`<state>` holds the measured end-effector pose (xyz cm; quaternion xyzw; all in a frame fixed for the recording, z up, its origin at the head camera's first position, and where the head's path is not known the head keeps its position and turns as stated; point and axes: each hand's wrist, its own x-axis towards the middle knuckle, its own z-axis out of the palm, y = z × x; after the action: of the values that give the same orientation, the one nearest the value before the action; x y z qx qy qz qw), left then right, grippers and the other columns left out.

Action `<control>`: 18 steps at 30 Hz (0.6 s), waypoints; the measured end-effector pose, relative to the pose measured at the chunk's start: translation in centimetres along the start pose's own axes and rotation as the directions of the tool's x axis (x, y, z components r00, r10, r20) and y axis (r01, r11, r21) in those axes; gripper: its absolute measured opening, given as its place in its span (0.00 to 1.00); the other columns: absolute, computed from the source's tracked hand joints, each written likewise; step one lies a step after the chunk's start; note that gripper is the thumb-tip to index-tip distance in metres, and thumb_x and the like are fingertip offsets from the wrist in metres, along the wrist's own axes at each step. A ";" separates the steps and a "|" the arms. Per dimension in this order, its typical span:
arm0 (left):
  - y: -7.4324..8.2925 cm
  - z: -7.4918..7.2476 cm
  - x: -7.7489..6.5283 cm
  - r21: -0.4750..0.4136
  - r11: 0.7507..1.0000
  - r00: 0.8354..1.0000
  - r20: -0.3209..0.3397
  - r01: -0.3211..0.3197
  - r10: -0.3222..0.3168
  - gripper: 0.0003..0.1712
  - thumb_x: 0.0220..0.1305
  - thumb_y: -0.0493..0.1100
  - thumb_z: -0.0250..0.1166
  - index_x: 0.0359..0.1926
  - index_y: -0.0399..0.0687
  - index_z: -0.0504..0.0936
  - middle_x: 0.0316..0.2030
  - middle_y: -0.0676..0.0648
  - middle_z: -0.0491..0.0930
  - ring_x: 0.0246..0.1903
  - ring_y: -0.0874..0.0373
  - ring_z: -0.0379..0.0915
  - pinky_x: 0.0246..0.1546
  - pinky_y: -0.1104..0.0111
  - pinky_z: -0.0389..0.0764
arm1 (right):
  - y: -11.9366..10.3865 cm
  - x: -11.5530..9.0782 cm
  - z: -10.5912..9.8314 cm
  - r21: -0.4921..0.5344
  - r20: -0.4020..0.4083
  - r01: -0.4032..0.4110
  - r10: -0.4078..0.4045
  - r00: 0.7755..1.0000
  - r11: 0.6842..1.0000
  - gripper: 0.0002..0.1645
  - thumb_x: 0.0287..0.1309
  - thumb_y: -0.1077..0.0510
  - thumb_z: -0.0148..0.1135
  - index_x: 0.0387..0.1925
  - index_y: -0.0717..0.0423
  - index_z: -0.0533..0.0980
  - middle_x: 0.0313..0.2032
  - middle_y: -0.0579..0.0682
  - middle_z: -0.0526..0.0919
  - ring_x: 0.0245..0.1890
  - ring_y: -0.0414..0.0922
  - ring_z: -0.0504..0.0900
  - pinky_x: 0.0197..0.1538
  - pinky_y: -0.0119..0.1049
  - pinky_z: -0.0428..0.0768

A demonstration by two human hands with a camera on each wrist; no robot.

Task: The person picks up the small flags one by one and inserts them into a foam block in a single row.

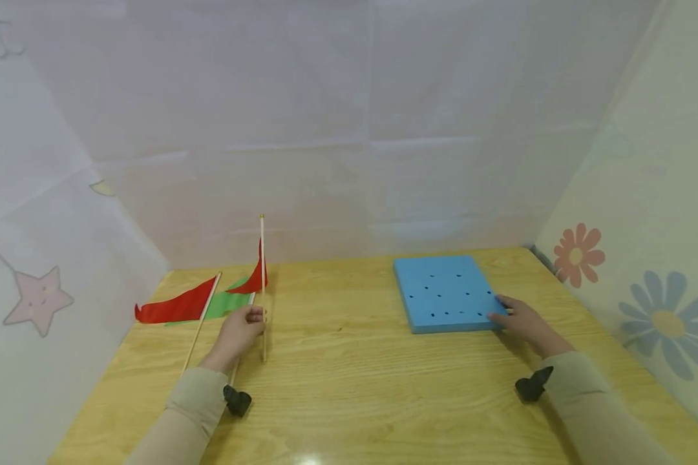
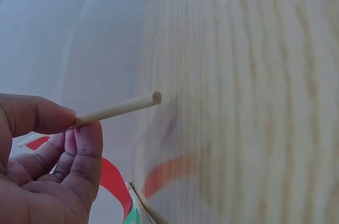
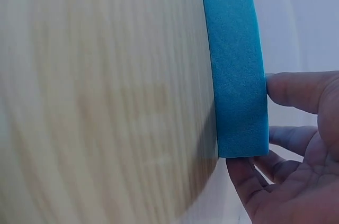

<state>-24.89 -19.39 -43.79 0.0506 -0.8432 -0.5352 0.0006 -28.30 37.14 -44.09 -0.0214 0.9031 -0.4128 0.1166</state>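
On the left, my left hand [image 1: 240, 334] pinches the thin wooden stick of a small red flag [image 1: 257, 279] between thumb and fingers. The stick stands nearly upright; in the left wrist view the bare lower end of the flagstick [image 2: 124, 108] sticks out past the fingertips, apart from the table. At the right lies a blue foam board [image 1: 450, 303] with several small holes in its top. My right hand [image 1: 523, 323] holds its right edge near the front corner. The right wrist view has the thumb on the board's [image 3: 238, 70] top and fingers against its side.
Another red flag [image 1: 177, 305] and a green flag [image 1: 223, 305] lie at the left of the wooden table [image 1: 349, 387], partly overlapping. The left forearm covers part of their sticks. Pale cloth walls [image 1: 326, 129] with printed flowers and a star enclose the table's back and sides.
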 end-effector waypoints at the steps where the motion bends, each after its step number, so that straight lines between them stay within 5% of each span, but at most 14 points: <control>1: 0.0 0.0 0.0 -0.004 1.000 1.000 0.002 -0.001 0.001 0.19 0.68 0.27 0.57 0.58 0.23 0.74 0.46 0.34 0.76 0.47 0.47 0.73 0.43 0.64 0.81 | -0.2 0.1 0.3 -0.016 -0.004 0.003 -0.003 1.000 1.000 0.47 0.78 0.53 0.54 0.75 0.80 0.41 0.72 0.84 0.43 0.69 0.80 0.50 0.66 0.70 0.63; 9: -0.5 0.0 0.1 -0.035 0.999 1.000 0.014 0.007 -0.007 0.20 0.72 0.29 0.56 0.62 0.23 0.72 0.48 0.33 0.75 0.48 0.46 0.72 0.46 0.60 0.81 | -2.1 0.7 2.9 -0.087 -0.012 0.064 -0.065 0.998 0.994 0.45 0.77 0.54 0.56 0.74 0.82 0.46 0.71 0.83 0.50 0.68 0.79 0.56 0.64 0.68 0.66; 18: -0.7 -0.2 0.2 -0.008 1.000 0.999 -0.044 0.018 -0.019 0.21 0.70 0.29 0.56 0.61 0.24 0.74 0.49 0.34 0.76 0.49 0.45 0.73 0.43 0.66 0.79 | -4.1 1.1 5.5 -0.109 -0.016 0.101 -0.103 0.995 0.989 0.45 0.75 0.52 0.59 0.75 0.79 0.51 0.70 0.82 0.56 0.67 0.77 0.61 0.63 0.67 0.69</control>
<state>-25.07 -19.89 -44.31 0.0701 -0.8404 -0.5372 0.0144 -28.39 30.22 -44.73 -0.0693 0.9231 -0.3688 0.0840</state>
